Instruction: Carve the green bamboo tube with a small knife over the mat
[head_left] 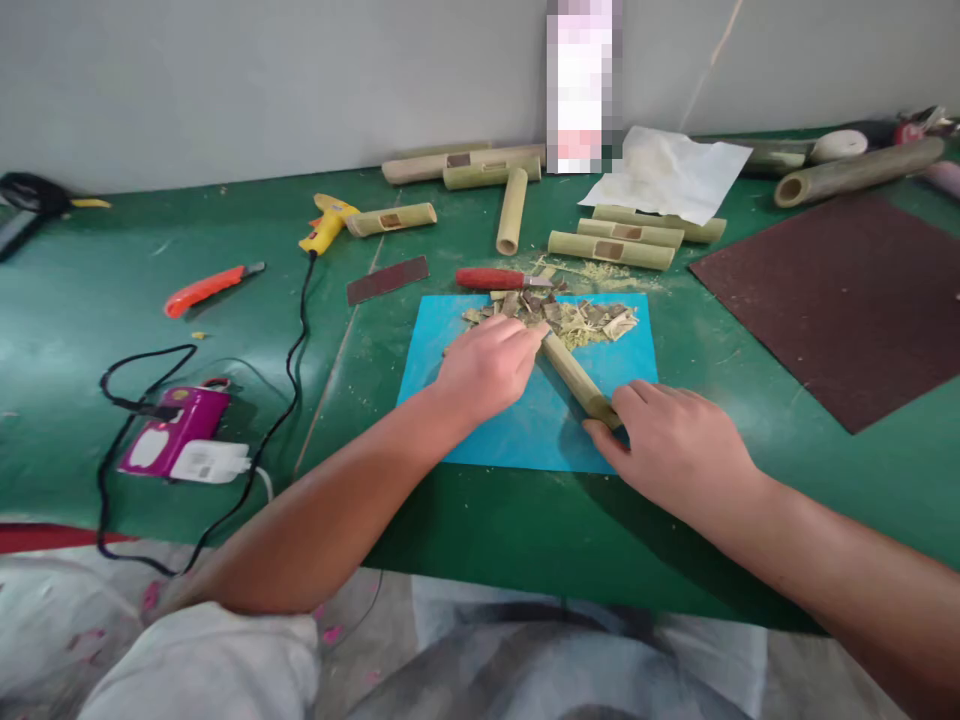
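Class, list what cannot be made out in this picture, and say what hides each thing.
All in the head view:
The tube's far end: hidden by the left hand.
Its near end: partly covered by the right hand.
Whatever may lie under the white sheet.
The upright object by the wall: pixelated.
The brown mat's right side: cut off by the right edge.

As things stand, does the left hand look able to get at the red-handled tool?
Probably yes: the red-handled tool lies just beyond the left hand, its handle uncovered, though that hand would first have to leave the bamboo tube.
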